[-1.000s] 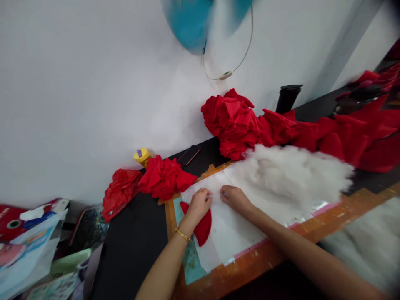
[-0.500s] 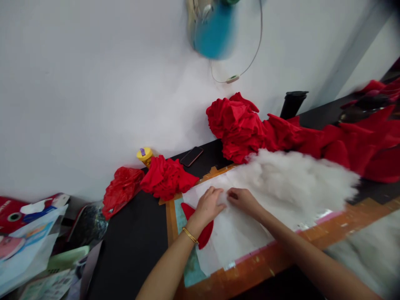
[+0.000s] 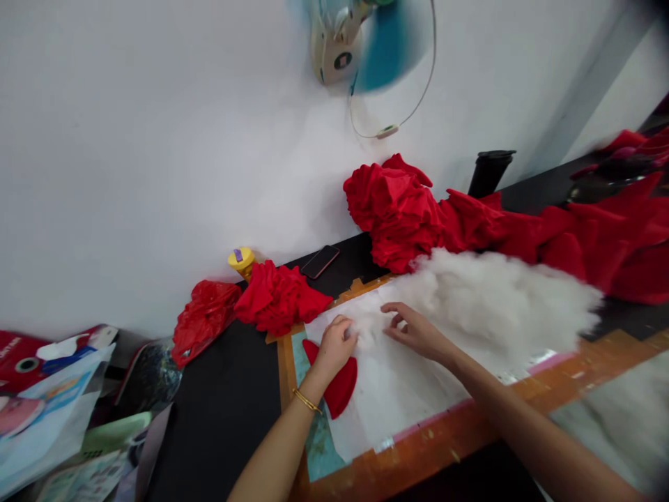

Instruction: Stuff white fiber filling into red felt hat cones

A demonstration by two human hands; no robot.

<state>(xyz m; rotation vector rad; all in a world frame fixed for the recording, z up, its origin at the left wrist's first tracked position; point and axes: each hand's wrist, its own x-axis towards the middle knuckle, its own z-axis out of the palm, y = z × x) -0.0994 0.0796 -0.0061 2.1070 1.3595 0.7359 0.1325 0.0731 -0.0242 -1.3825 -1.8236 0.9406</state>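
A small tuft of white stuffing [image 3: 364, 332] is pinched in my left hand [image 3: 338, 343], above the white sheet [image 3: 397, 390]. My right hand [image 3: 412, 331] is just to the right of the tuft, its fingers apart and curved, with nothing in them. Under my left wrist lies a flat red fabric piece [image 3: 342, 389], partly covered by the hand. A large heap of white stuffing [image 3: 502, 300] spreads over the sheet's right side, beyond my right hand.
Red fabric piles [image 3: 391, 209] line the wall, with a smaller pile [image 3: 279, 296] at the left. A phone [image 3: 320, 262], yellow container [image 3: 242, 262], red plastic bag [image 3: 203, 317] and black cup [image 3: 490, 173] stand or lie behind. A fan [image 3: 384, 49] hangs above.
My hands have moved apart. The left shifted slightly left and down with the tuft, while the right moved a little right and its fingers opened.
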